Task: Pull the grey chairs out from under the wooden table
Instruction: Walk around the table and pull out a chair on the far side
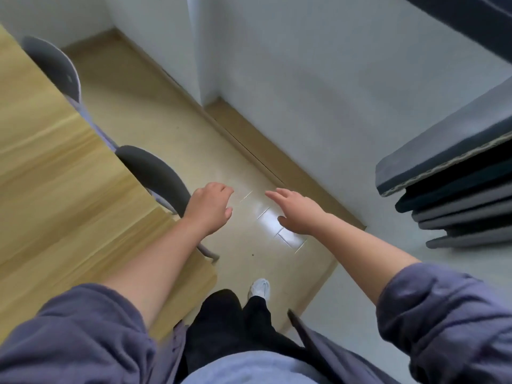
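Note:
A wooden table (pixel 52 173) fills the left side of the head view. Two grey chairs are tucked along its right edge: a near chair (pixel 155 176) with its curved backrest showing, and a far chair (pixel 54 65) at the upper left. My left hand (pixel 210 209) hovers just to the right of the near chair's backrest, fingers curled, holding nothing and apart from the chair. Over the floor further right, my right hand (pixel 296 214) is stretched out with its fingers spread and empty.
A white wall (pixel 304 79) with a jutting corner runs along the right of a narrow beige floor strip (pixel 171 128). A stack of grey and dark folded mats (pixel 457 195) lies at right. My legs and a white shoe (pixel 260 288) stand below.

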The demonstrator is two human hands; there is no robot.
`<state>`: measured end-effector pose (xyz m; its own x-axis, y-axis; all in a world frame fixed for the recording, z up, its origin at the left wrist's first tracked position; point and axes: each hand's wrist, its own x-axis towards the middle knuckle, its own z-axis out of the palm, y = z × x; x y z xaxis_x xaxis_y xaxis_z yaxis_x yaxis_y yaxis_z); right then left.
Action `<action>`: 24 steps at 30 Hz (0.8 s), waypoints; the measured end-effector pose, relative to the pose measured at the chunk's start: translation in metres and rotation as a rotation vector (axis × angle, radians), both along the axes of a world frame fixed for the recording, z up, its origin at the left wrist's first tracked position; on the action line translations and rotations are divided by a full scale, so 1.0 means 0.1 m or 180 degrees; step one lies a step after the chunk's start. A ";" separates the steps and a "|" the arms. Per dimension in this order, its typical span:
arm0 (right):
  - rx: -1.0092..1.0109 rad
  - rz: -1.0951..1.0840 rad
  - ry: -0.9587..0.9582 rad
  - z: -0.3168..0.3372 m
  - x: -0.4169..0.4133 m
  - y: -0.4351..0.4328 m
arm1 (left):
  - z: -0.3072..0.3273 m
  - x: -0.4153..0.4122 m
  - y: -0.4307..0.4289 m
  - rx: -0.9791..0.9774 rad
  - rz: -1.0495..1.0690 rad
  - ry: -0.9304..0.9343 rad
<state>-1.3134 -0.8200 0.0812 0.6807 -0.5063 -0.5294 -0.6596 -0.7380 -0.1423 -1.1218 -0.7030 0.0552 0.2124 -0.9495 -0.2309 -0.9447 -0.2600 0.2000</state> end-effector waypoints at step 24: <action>0.0047 0.2295 0.0596 -0.25 3.33 -2.16 | -0.34 1.98 -1.29 0.0501 0.1549 0.0470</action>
<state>-0.9804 -1.0364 0.0567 0.7391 0.0399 -0.6724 -0.0267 -0.9957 -0.0884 -0.9236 -0.8316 0.0217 0.5741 -0.7008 -0.4235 -0.6721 -0.6987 0.2450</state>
